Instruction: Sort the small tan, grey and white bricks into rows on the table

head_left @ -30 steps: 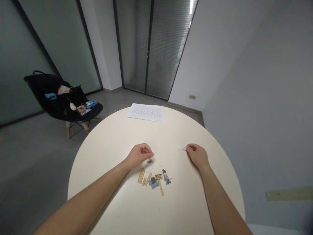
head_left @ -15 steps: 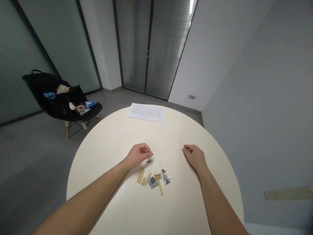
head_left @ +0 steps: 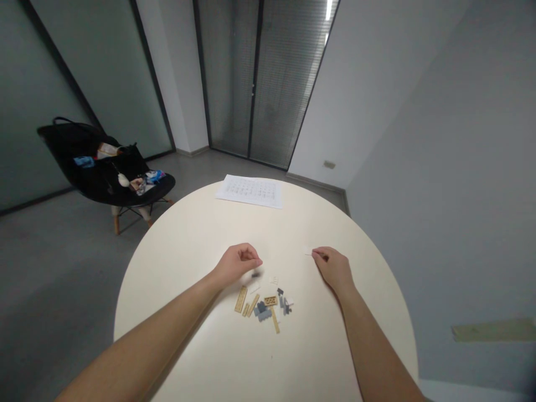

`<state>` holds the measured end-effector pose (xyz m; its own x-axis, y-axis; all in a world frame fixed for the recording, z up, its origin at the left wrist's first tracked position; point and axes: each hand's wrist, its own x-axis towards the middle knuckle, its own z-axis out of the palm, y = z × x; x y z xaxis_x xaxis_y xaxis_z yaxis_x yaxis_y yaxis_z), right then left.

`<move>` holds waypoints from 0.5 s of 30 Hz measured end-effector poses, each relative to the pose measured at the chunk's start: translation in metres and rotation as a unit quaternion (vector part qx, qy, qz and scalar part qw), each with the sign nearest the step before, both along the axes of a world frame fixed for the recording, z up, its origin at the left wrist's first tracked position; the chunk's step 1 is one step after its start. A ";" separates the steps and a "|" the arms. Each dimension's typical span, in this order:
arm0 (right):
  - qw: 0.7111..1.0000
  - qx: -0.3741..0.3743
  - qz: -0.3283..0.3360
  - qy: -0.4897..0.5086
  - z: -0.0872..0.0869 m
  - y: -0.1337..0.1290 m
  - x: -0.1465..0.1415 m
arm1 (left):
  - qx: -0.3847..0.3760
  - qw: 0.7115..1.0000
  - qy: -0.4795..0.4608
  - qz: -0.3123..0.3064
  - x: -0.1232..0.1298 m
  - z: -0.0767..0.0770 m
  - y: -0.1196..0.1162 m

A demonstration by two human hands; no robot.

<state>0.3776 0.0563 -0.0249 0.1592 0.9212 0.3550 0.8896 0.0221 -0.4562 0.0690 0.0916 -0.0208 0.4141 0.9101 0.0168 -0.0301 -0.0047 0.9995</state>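
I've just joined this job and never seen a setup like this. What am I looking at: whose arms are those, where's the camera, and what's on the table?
There's no machine here: those are a person's own two bare arms, seen from one camera worn on their head, looking forward and down. The round cream table holds a small heap of toy bricks, tan and grey, and a printed sheet of paper at the far side. The left hand is loosely curled beside a small dark brick. The right hand has its fingertips at a small white piece. I can't tell whether either hand holds anything.
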 end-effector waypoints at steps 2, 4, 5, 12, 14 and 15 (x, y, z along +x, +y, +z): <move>1.000 0.000 -0.003 -0.001 -0.001 0.000 0.000 | -0.001 1.000 -0.002 0.000 0.000 0.000 0.000; 1.000 0.001 -0.004 -0.002 -0.003 0.001 0.001 | -0.003 1.000 -0.005 -0.001 0.000 0.000 0.000; 1.000 0.002 -0.004 -0.002 -0.003 0.001 0.001 | -0.004 1.000 -0.007 0.000 0.000 0.000 0.000; 1.000 0.005 0.001 -0.005 -0.004 0.001 0.001 | 0.001 1.000 -0.001 -0.006 -0.002 0.003 -0.001; 1.000 0.006 0.003 -0.004 -0.004 0.000 0.000 | 0.002 1.000 -0.002 -0.009 -0.002 0.003 -0.001; 1.000 0.006 0.004 -0.004 -0.004 0.000 -0.001 | 0.003 1.000 -0.002 -0.011 -0.002 0.004 -0.002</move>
<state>0.3769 0.0566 -0.0287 0.1482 0.9181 0.3675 0.8930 0.0354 -0.4486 0.0670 0.0899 -0.0173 0.4336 0.9008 0.0232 -0.0343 -0.0092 0.9994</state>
